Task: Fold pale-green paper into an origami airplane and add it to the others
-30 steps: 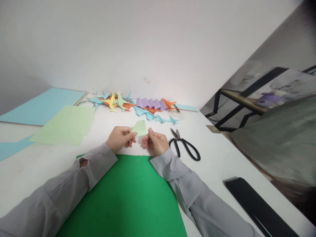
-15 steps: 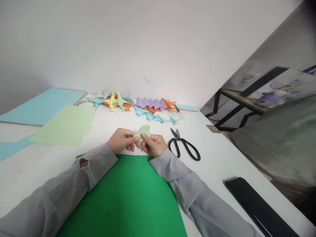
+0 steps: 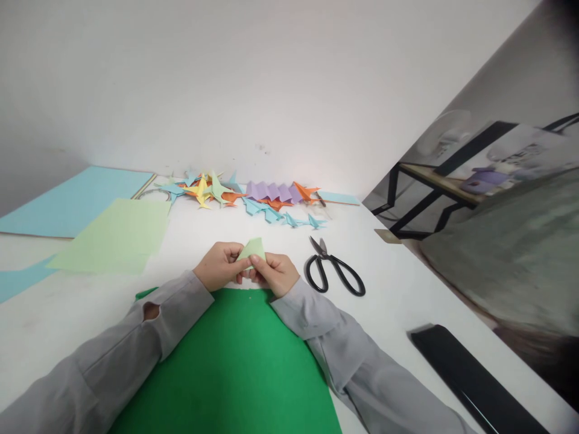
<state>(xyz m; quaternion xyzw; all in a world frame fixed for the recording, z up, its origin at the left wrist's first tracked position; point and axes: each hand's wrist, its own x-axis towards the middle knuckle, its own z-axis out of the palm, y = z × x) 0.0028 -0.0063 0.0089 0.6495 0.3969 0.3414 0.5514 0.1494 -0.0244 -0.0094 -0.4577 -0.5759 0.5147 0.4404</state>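
Note:
A small folded light green paper (image 3: pixel 253 247) is pinched between both hands, above the far edge of a green sheet (image 3: pixel 230 355). My left hand (image 3: pixel 220 265) grips its left side, thumb on the near face. On its right side, my right hand (image 3: pixel 277 271) holds it with the thumb pressed near the lower edge. The fingers behind the paper are partly hidden. Black-handled scissors (image 3: pixel 337 265) lie slightly open to the right of my right hand.
Folded paper birds (image 3: pixel 203 190) and a pleated purple paper (image 3: pixel 271 191) lie along the wall. At left are light green sheets (image 3: pixel 113 235) and a blue sheet (image 3: pixel 76 202). A long black object (image 3: pixel 474 380) rests at the near right. A shelf (image 3: pixel 434 181) stands beyond the table.
The folded paper and both hands are slightly lower and further left in view, and the paper is tilted differently. The thumbs have come closer together. The whole view has shifted a little.

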